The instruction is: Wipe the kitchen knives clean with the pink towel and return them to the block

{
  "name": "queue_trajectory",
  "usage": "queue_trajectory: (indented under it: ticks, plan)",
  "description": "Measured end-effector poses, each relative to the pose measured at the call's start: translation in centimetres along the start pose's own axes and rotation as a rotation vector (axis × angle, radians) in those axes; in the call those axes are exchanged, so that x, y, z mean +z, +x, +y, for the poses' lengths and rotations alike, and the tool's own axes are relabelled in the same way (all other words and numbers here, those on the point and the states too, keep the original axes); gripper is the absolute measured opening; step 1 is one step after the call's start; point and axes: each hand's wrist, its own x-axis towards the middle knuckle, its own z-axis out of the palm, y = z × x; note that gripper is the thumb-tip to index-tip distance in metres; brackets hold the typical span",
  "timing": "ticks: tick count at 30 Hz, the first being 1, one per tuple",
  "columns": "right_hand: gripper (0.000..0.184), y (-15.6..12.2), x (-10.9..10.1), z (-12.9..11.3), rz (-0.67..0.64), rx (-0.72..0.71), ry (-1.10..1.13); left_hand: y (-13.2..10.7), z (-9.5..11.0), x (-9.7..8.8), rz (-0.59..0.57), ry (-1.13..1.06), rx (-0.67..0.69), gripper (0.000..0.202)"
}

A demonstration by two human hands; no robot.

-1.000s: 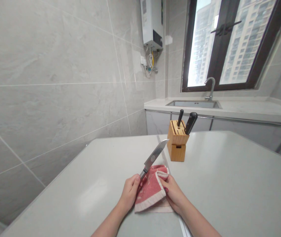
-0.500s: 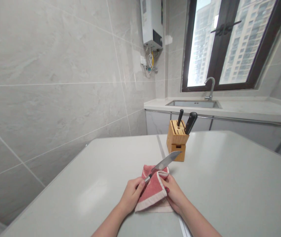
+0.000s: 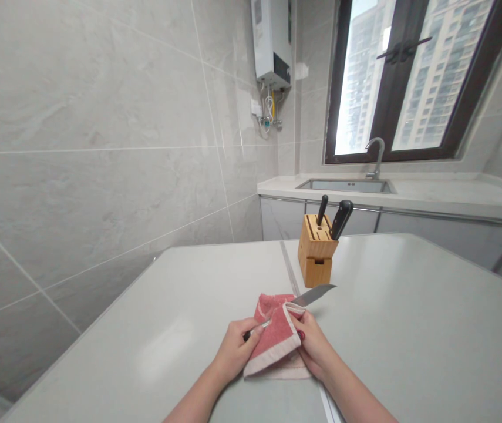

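Observation:
My left hand (image 3: 235, 349) grips the handle of a kitchen knife, whose steel blade (image 3: 314, 295) points right and passes inside a folded red-and-white towel (image 3: 273, 343). The towel covers the blade's base, and only the outer part with the tip shows. My right hand (image 3: 313, 345) pinches the towel around the blade. Both hands are just above the pale table top (image 3: 387, 311), with the towel's lower edge resting on it.
A wooden knife block (image 3: 316, 252) holding two black-handled knives stands beyond the hands. Behind the table are a counter with a steel sink (image 3: 347, 185) and faucet (image 3: 376, 157), below a window (image 3: 409, 76). Grey tiled wall runs along the left.
The knife has swung from pointing up and right to nearly level. The towel now covers more of the blade, and the left hand has shifted slightly right.

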Motion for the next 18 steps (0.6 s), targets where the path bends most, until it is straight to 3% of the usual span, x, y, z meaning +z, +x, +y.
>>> queue_trajectory:
  ticks: [7, 18]
  plan:
    - [0.019, 0.1, 0.1, -1.4, 0.055, -0.052, 0.040, 0.0, 0.1, -0.1, 0.034, -0.002, -0.042, 0.039]
    - [0.025, 1.0, -1.9, -2.8, 0.334, -0.104, 0.249, 0.1, -0.5, -0.3, 0.077, -0.014, -0.062, 0.041]
